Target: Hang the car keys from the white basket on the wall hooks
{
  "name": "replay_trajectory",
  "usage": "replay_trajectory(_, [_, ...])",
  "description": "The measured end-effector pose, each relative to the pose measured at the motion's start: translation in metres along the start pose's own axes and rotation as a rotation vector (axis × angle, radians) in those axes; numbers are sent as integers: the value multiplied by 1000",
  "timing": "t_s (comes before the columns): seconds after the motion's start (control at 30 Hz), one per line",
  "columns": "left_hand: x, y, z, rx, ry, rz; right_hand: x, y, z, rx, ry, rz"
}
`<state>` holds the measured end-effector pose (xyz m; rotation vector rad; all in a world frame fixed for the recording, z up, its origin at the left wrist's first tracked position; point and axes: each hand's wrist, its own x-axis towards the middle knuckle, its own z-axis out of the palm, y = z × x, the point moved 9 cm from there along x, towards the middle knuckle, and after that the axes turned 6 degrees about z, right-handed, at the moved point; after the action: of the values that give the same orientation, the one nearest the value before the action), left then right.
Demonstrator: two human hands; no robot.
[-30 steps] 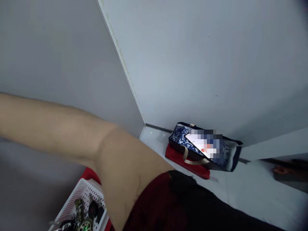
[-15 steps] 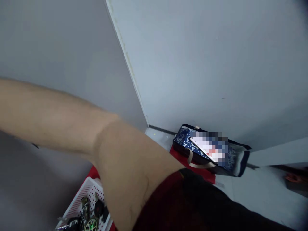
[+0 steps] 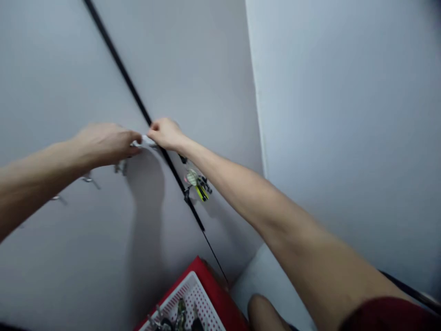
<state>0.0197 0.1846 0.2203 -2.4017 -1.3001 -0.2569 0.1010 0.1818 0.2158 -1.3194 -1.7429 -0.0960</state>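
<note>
Both my hands are raised at the grey wall, close together. My left hand (image 3: 108,145) has its fingers curled at a small whitish piece (image 3: 147,141), blurred, perhaps a hook. From the other side my right hand (image 3: 167,133) is closed in a pinch by the same piece, beside a long black strip (image 3: 120,66). What lies inside either set of fingers is hidden. Keys with a yellow-green tag (image 3: 200,184) hang on the wall below my right wrist. Under my left hand a small metal piece (image 3: 120,167) shows, too blurred to name.
Metal hooks (image 3: 87,178) stick out of the wall at left. Low down, a white perforated basket (image 3: 206,299) holding several keys (image 3: 181,312) stands on a red surface (image 3: 223,294). A white wall (image 3: 344,115) meets the grey one at right.
My view has swung left toward the grey wall. Both hands are now in sight at the wall; before, only an arm crossed the picture. The patterned bag has left view.
</note>
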Motion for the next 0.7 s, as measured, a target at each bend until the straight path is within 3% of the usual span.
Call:
replay_trajectory(0.07, [12,-21,13,-110,-20,-24,10,17,15,33,37,28])
replay_trajectory(0.13, [24,-33,30,-363,-22,-27,19,32,27,37,43,93])
replay_trajectory(0.23, [32,-39,42,-622,1,-22,27,33,31,-64,63,100])
replay_trajectory(0.37, [24,-38,29,-461,160,7,24,17,41,-237,-63,-17])
replay_trajectory(0.43, [19,-32,21,-319,255,54,19,18,45,-215,-105,-27])
replay_trajectory(0.5, [16,-29,23,-304,279,74,13,16,45,-118,-80,-63])
replay_trajectory(0.7, [12,-41,51,-840,146,-71,8,14,56,56,-15,-96])
